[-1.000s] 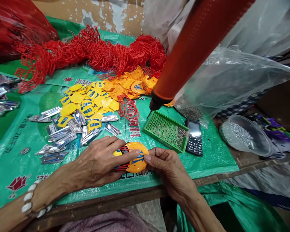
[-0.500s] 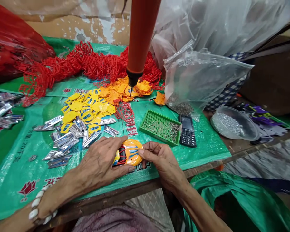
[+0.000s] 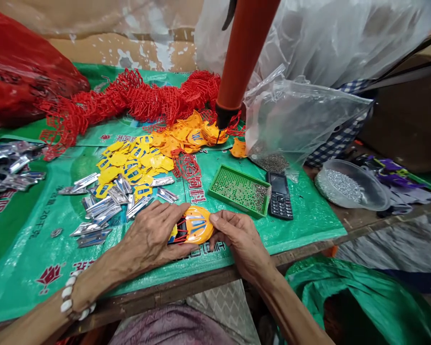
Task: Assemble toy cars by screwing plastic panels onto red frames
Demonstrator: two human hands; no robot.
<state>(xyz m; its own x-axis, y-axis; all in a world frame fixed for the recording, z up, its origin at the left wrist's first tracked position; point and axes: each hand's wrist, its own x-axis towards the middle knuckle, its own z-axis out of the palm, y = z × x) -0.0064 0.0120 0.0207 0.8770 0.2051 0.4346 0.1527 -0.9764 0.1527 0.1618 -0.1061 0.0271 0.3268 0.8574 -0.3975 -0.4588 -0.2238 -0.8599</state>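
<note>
Where the green sheet (image 3: 309, 213) lies: beneath the toy car (image 3: 191, 228), your clock's centre, with 12 pointing away from you and the table edge (image 3: 215, 281) close at 6; work low over this flat surface. Whether the car touches it, I cannot tell.
Orange screwdriver (image 3: 239, 62): it hangs with its bit down at 1 o'clock, apart from your hands; mind that tip whenever you reach past.
Left hand (image 3: 153, 230): cupped over the car's 9 o'clock end, fingers and thumb along its two sides; a firm, even clasp should stop twisting.
Right hand (image 3: 242, 239): at 3 o'clock, thumb and fingertips narrowed on the car's rim; pinch lightly, since thin plastic probably flexes.
Green tray (image 3: 235, 206): near at 2 o'clock, so give your right knuckles room.
Orange cover (image 3: 201, 224): on the car's 3 o'clock half, between your hands; press evenly and feel for gaps.
Screws (image 3: 260, 194): bunched toward the tray's 3 o'clock end; singles probably pick more easily where they thin out.
</note>
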